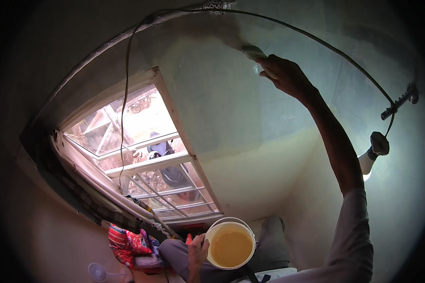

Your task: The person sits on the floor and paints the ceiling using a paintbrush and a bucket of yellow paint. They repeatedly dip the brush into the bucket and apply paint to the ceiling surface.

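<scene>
My right hand [281,75] is raised at the upper middle, fingers closed on the handle of a paint brush [251,52] whose head is against the wall by a darker grey patch. Pale yellow and greenish areas [231,170] show on the wall below it. My left hand [198,250] grips the side of a white bucket [231,247] of yellow-ochre liquid, which is low in front of me between my trousered legs.
An open-curtained window [127,118] with bars is at left. A cable [316,37] loops overhead past a metal bracket [399,101]. A light fitting [378,144] hangs at right. Red patterned bedding [123,243] and a small fan [97,272] sit lower left.
</scene>
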Demonstrator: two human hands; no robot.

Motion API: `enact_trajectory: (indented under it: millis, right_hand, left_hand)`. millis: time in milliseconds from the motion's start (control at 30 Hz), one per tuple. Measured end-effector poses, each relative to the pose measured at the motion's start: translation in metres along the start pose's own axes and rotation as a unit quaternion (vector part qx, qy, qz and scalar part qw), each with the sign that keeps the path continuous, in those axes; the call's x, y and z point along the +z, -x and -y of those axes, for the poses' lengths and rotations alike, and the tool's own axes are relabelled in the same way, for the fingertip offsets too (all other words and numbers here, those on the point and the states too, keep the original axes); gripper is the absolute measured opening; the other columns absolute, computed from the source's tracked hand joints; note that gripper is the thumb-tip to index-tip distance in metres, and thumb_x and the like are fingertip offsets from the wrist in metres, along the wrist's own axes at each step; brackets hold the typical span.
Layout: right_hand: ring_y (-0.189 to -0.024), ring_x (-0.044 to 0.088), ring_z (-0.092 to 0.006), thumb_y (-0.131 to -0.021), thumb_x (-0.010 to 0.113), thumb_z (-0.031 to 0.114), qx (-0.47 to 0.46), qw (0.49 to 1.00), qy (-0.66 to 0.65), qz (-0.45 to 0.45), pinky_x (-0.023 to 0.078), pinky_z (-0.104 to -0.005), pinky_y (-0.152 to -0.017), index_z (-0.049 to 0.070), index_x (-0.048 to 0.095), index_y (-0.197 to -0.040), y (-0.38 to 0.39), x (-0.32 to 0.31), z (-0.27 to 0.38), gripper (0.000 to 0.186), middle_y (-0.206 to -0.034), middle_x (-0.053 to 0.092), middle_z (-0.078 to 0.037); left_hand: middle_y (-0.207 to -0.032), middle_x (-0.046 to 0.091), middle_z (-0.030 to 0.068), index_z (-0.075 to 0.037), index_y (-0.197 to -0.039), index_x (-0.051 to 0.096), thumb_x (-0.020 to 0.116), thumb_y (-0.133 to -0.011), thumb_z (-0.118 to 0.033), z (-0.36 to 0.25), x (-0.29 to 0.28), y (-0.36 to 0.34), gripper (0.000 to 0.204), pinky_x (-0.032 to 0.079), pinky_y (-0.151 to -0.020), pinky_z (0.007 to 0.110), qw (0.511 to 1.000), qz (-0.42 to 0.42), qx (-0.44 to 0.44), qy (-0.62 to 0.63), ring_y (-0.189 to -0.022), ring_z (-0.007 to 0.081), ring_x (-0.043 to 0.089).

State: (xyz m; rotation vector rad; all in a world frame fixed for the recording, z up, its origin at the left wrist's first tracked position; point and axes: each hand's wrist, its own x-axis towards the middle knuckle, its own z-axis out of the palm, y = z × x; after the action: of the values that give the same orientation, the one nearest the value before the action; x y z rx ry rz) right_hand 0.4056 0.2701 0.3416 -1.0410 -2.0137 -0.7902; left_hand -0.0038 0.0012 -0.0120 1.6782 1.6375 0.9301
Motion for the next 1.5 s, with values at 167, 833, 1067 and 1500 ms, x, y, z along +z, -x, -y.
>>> enact_trajectory:
  millis: [167, 833, 1067, 1500]
  right_hand:
    - [-0.094, 0.064, -0.0286, -0.090, 0.067, 0.015, -0.051, 0.991, 0.029, -0.124, 0.057, -0.0382, -0.078, 0.014, 0.052, -0.131, -0.039, -0.018, 0.008, 0.044, -0.104, 0.062, -0.008]
    - [-0.098, 0.066, -0.0195, -0.086, 0.072, 0.013, -0.030, 0.985, 0.102, -0.137, 0.059, -0.0314, -0.076, 0.019, 0.055, -0.132, -0.070, -0.007, 0.011, 0.049, -0.105, 0.066, -0.002]
    - [-0.103, 0.066, -0.0226, -0.087, 0.068, 0.012, -0.081, 0.973, 0.126, -0.178, 0.058, -0.0326, -0.080, 0.019, 0.056, -0.132, -0.084, 0.013, -0.010, 0.047, -0.115, 0.067, -0.004]
    - [-0.081, 0.066, -0.0227, -0.090, 0.067, 0.021, -0.089, 0.977, 0.113, -0.158, 0.057, -0.0369, -0.060, 0.016, 0.055, -0.125, -0.054, -0.005, 0.005, 0.037, -0.089, 0.063, -0.006]
  left_hand:
    - [-0.092, 0.067, 0.0151, -0.007, -0.113, 0.069, 0.061, -0.087, -0.011, -0.003, 0.001, -0.002, 0.028, 0.051, -0.075, 0.036, 1.000, 0.000, -0.004, 0.001, -0.081, 0.0282, 0.066]
    - [-0.087, 0.066, 0.0149, -0.006, -0.112, 0.070, 0.062, -0.088, -0.012, -0.009, -0.001, -0.003, 0.026, 0.051, -0.074, 0.036, 1.000, 0.007, -0.009, -0.008, -0.078, 0.0276, 0.065]
    - [-0.090, 0.066, 0.0150, -0.007, -0.112, 0.070, 0.061, -0.089, -0.013, 0.002, 0.001, -0.004, 0.025, 0.051, -0.074, 0.036, 0.999, 0.006, -0.024, 0.027, -0.079, 0.0274, 0.066]
    - [-0.094, 0.067, 0.0167, -0.005, -0.113, 0.069, 0.062, -0.087, -0.012, -0.004, 0.001, -0.002, 0.027, 0.052, -0.077, 0.035, 1.000, 0.010, -0.015, 0.000, -0.081, 0.0289, 0.066]
